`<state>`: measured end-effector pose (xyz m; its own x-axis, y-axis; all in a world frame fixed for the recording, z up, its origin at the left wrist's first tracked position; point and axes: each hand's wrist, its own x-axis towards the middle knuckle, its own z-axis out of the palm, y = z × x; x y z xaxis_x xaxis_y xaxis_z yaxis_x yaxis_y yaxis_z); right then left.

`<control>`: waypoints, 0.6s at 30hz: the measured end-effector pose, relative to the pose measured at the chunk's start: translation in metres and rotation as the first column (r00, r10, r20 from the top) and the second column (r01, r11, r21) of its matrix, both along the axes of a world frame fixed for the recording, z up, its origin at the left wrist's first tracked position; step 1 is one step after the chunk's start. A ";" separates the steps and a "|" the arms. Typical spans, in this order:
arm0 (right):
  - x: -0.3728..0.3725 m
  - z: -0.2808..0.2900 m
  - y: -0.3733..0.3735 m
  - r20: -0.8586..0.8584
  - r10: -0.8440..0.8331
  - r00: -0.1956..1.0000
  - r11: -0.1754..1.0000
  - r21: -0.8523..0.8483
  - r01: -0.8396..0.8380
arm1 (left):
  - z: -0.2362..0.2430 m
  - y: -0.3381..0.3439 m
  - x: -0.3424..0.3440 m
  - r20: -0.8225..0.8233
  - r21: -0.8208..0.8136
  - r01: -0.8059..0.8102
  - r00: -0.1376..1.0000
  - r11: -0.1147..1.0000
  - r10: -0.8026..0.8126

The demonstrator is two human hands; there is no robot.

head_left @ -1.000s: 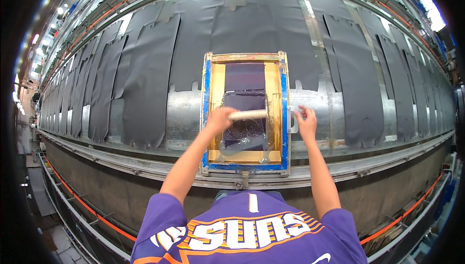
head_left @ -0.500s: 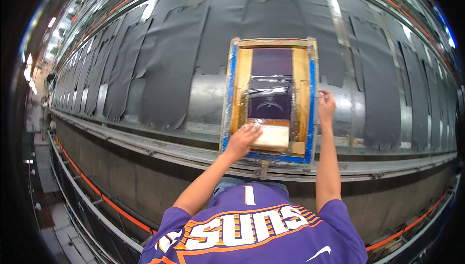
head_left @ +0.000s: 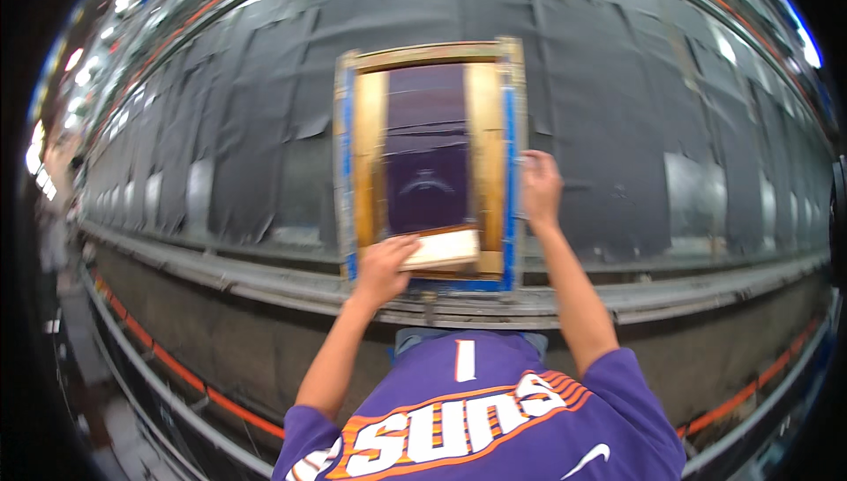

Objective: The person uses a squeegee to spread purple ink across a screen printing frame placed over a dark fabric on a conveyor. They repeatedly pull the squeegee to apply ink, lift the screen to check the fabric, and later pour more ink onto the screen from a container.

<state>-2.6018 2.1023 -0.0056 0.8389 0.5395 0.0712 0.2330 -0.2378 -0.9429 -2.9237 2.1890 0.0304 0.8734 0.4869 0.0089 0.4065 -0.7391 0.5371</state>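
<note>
Left hand, seen in the head view, grasps the left end of a cream-coloured, flat rectangular block with a brown lower edge, fingers laid over its top. Right hand has its fingers curled at the right side of a rectangular wooden frame edged with blue strips; blur hides whether it grips that rail or only rests beside it, so I cannot tell.

The block lies inside the frame, across the near end of a glossy dark purple window bordered by yellow-brown bands. The frame sits over the near edge of a long metal desk spread with dark grey, smooth-faced sheets.

To handle this well, I would judge, keep the block square to the frame's sides: held from one end only, its free right end could lift or trail. Even pressure along the full edge and one steady tilt should leave fewer streaks. A right hand bracing the frame would help stop it from sliding against the sheets beneath.
</note>
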 end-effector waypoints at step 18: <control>-0.013 -0.008 0.004 -0.060 -0.134 0.989 0.977 -0.176 0.121 | 0.000 -0.008 -0.038 0.027 0.096 0.008 1.000 0.995 -0.010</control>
